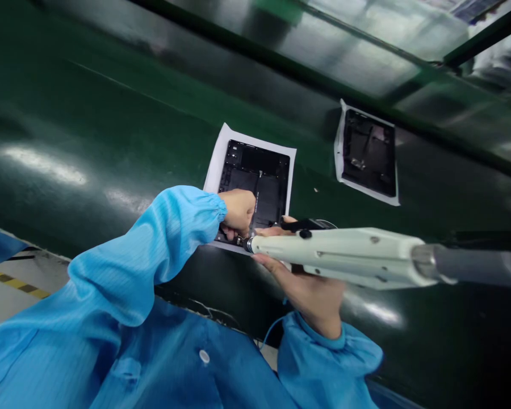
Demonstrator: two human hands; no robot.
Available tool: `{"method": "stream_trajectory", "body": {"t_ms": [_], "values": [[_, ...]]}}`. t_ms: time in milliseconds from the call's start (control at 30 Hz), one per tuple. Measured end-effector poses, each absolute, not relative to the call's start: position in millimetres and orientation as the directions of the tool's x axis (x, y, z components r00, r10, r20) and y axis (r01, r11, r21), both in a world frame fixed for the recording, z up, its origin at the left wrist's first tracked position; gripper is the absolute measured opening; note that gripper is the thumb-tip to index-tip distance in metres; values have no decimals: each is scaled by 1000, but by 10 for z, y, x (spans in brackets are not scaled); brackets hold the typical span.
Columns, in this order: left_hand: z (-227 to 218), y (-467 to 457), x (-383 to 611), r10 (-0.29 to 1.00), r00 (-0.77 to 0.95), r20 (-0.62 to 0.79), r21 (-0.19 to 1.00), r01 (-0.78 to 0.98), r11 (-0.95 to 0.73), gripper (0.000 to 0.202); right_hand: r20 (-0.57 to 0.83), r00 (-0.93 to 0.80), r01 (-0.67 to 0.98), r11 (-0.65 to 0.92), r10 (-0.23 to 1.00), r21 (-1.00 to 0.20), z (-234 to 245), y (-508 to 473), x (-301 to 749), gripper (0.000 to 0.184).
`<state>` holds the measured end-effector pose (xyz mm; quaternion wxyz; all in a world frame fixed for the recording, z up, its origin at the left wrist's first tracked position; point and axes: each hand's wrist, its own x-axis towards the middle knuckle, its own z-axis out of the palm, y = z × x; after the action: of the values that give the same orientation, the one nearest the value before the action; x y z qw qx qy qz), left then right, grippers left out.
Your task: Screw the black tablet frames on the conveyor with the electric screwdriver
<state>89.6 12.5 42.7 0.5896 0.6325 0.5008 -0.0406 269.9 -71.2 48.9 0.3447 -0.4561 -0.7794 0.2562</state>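
An opened tablet (272, 196) with black inner parts lies on a white sheet (215, 165) in front of me. My right hand (310, 292) is wrapped round a pale electric screwdriver (344, 253), whose dark tip points left at the tablet's near edge. Curled down over the tablet's lower left part, my left hand (238, 209) has its fingertips close beside the screwdriver's tip. Whatever those fingers pinch, if anything, is hidden. Blue sleeves cover both of my arms.
A second opened tablet (370, 150) rests on its own white sheet farther back to the right. Both stand on a green bench (123, 130) with a rail along its back. From the screwdriver's rear a grey hose (481, 267) runs off to the right.
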Motion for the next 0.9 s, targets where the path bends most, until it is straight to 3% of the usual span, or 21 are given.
{"method": "stream_trajectory", "body": {"t_ms": [100,200,267,367,900], "values": [[445,130,896,585,499,-640,701,690,179,21,289,-218,344,351,932,-871,534,-683,2691,28],[443,133,894,577,506,-641,698,697,165,24,331,-26,215,329,943,-920,581,-637,2759,42],[427,134,893,569,506,-649,697,696,176,25,357,94,220,331,929,-918,592,-595,2837,47],[396,135,892,564,504,-654,699,688,197,22,389,193,279,330,901,-902,569,-536,2951,32],[371,121,805,584,470,-662,695,677,242,24,387,111,339,331,915,-880,560,-557,2964,22]]}}
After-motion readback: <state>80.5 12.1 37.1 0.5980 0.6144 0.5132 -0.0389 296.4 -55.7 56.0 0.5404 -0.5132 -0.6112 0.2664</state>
